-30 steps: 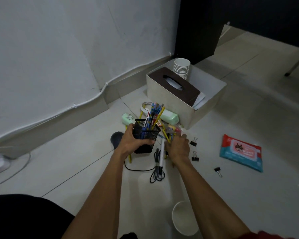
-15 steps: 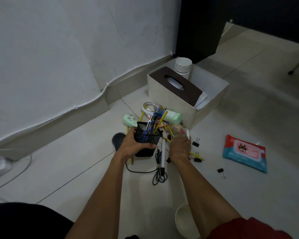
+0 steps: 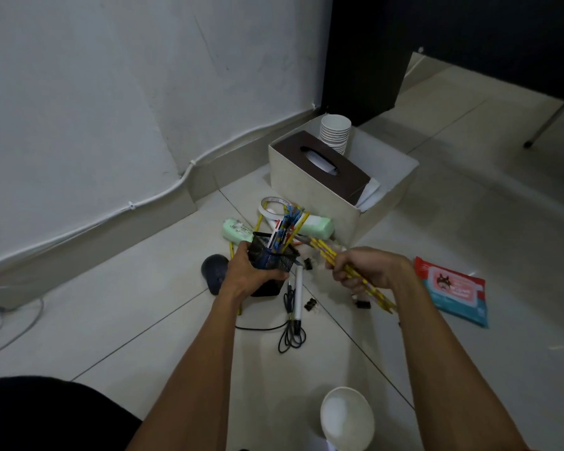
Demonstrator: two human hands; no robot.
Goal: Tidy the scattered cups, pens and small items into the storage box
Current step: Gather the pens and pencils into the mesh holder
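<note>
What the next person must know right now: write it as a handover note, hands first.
Left hand grips the mesh pen holder, pens inside. Right hand grips a bundle of yellow pencils beside it.
Done: cup stack and tissue box sit in the storage box.
To do: probably pencils into holder, holder into box; then the loose cup, white pen, binder clips, tape roll and wipes pack on the floor.

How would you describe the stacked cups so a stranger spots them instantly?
Find the beige storage box by the wall. In its far corner, behind the brown tissue box, stand the stacked cups. Unlike the single cup on the floor, they are nested.
</note>
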